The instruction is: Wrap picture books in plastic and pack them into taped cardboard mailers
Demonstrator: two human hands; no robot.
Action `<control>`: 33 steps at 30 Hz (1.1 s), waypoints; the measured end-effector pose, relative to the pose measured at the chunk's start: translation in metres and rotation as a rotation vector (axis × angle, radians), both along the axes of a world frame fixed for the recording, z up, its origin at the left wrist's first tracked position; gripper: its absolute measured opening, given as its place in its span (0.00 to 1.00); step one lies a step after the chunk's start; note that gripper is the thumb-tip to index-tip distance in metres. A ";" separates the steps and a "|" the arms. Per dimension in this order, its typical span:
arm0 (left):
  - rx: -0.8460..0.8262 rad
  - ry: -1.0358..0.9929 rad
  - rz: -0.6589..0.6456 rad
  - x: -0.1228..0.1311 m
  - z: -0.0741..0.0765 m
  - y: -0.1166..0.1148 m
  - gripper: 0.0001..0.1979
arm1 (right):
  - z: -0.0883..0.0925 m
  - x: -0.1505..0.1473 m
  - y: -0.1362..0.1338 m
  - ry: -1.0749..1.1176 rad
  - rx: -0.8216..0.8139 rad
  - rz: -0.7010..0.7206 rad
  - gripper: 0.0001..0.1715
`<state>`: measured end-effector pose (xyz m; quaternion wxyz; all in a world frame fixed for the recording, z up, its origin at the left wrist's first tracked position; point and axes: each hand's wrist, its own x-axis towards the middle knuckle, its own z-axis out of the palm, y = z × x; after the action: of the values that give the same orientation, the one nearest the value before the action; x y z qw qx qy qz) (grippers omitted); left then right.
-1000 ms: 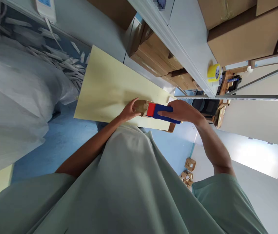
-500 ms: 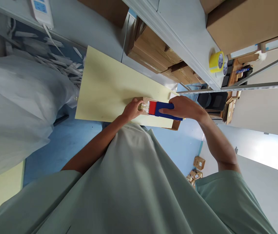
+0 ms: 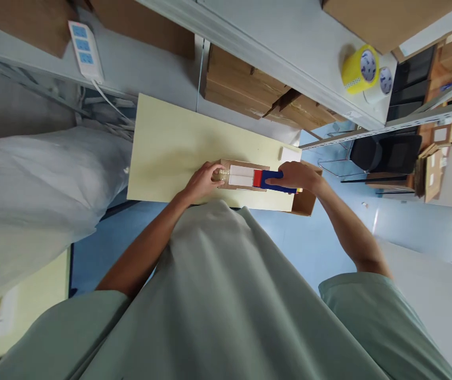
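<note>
On the pale yellow tabletop [image 3: 162, 137] lies a narrow cardboard box [image 3: 225, 163]. My left hand [image 3: 203, 180] grips its left end, thumb and fingers on either side. Clear tape [image 3: 224, 176] covers that end between the fingertips. My right hand [image 3: 292, 175] is wrapped round a blue and red tape dispenser [image 3: 265, 178], whose red front rests on or just over the box top. From the left end to the dispenser runs a shiny, whitish strip [image 3: 242, 176] along the box, apparently tape catching the light.
An open brown box [image 3: 304, 201] sits at the table's right end, near a small white block [image 3: 289, 154]. Tape rolls [image 3: 360, 68] stand on the shelf above. A power strip [image 3: 86, 51] and a big translucent bag [image 3: 44, 190] are at left. Cardboard boxes [image 3: 245, 87] fill the lower shelf.
My right hand has drawn the dispenser rightward along the box, and the whitish strip behind it is longer. My left hand stays on the box end. The camera view has shifted.
</note>
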<state>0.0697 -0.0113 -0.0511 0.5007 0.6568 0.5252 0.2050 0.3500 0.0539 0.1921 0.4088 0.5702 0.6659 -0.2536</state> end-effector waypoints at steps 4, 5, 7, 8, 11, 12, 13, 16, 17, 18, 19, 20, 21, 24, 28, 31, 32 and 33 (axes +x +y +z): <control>-0.016 0.029 0.040 0.000 0.002 -0.001 0.27 | -0.036 0.024 0.003 0.102 -0.080 -0.109 0.34; -0.020 0.041 0.050 0.000 0.002 -0.001 0.27 | -0.046 0.029 0.003 0.124 -0.087 -0.125 0.33; -0.031 0.067 0.074 0.001 0.004 -0.003 0.27 | -0.063 0.039 0.003 0.164 -0.074 -0.122 0.29; -0.037 0.080 0.087 0.001 0.005 -0.004 0.27 | -0.071 0.043 0.003 0.184 -0.060 -0.109 0.28; -0.056 0.122 0.132 0.006 0.011 -0.009 0.26 | -0.087 0.051 0.001 0.229 -0.033 -0.073 0.28; -0.059 0.141 0.151 0.009 0.014 -0.011 0.26 | -0.090 0.053 0.001 0.239 -0.031 -0.066 0.29; -0.063 0.166 0.178 0.015 0.016 -0.014 0.27 | -0.091 0.054 0.001 0.253 -0.031 -0.057 0.29; -0.093 0.279 0.313 0.043 0.023 -0.020 0.36 | -0.091 0.054 0.003 0.309 -0.036 -0.035 0.31; -0.115 0.331 0.366 0.056 0.024 -0.021 0.40 | -0.091 0.055 0.005 0.325 -0.043 -0.033 0.31; -0.140 0.385 0.413 0.068 0.024 -0.021 0.45 | -0.091 0.055 0.006 0.335 -0.050 -0.035 0.31; -0.162 0.436 0.449 0.080 0.023 -0.021 0.48 | -0.091 0.055 0.007 0.340 -0.059 -0.038 0.30; -0.178 0.477 0.478 0.091 0.022 -0.019 0.51 | -0.092 0.056 0.008 0.344 -0.070 -0.040 0.30; -0.190 0.509 0.501 0.099 0.020 -0.018 0.52 | -0.093 0.056 0.009 0.348 -0.077 -0.039 0.29; -0.219 0.551 0.538 0.110 0.015 -0.013 0.52 | -0.094 0.057 0.011 0.361 -0.085 -0.028 0.28; -0.272 0.548 0.545 0.104 0.011 -0.009 0.44 | -0.093 0.059 0.012 0.391 -0.099 -0.015 0.29; -0.292 0.551 0.557 0.100 0.010 -0.007 0.42 | -0.089 0.070 0.013 0.412 -0.106 -0.019 0.28; -0.295 0.552 0.563 0.100 0.010 -0.006 0.42 | -0.086 0.077 0.013 0.410 -0.113 -0.024 0.29; -0.298 0.549 0.568 0.100 0.010 -0.006 0.42 | -0.083 0.086 0.014 0.403 -0.121 -0.032 0.30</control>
<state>0.1694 -0.0171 -0.0412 0.3554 0.4366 0.8232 0.0739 0.4359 0.0677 0.1090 0.2968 0.4929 0.7085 -0.4086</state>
